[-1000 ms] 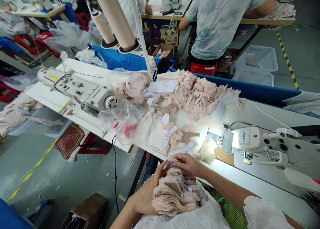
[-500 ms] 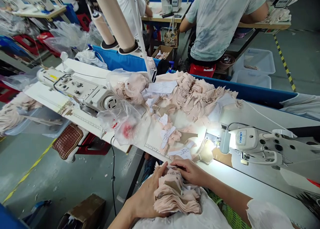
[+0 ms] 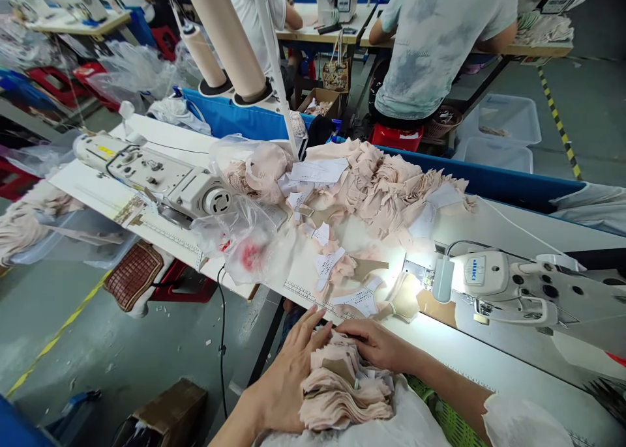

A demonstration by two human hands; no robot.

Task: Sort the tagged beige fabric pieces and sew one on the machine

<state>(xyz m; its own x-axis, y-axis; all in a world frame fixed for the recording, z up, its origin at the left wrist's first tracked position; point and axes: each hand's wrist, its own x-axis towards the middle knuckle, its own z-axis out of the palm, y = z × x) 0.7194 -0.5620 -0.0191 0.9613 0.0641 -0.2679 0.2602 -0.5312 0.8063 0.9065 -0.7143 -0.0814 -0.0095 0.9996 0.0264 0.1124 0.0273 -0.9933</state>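
Pale pink fabric stack [image 3: 347,391] is resting on white cloth [image 3: 411,411] in front of a person, just below the near edge of a white sewing table [image 3: 454,352]. The left hand [image 3: 288,365] is lying along the stack's left side, its fingers stretching forward and loosely parting. The right hand [image 3: 374,343] is curling over the far right end; its fingertips are hiding from view, so whether they are gripping a layer cannot be told. Beyond the hands, a printed paper slip [image 3: 360,298] is lying beside a cream fabric piece [image 3: 405,297], while a lamp-lit JUKI sewing machine [image 3: 489,271] is standing to the right. Farther back, a heap of matching pink fabric [image 3: 379,183] is spreading across the tabletop. Behind the table, a co-worker in a mottled gray shirt [image 3: 430,53] is sitting at another bench.
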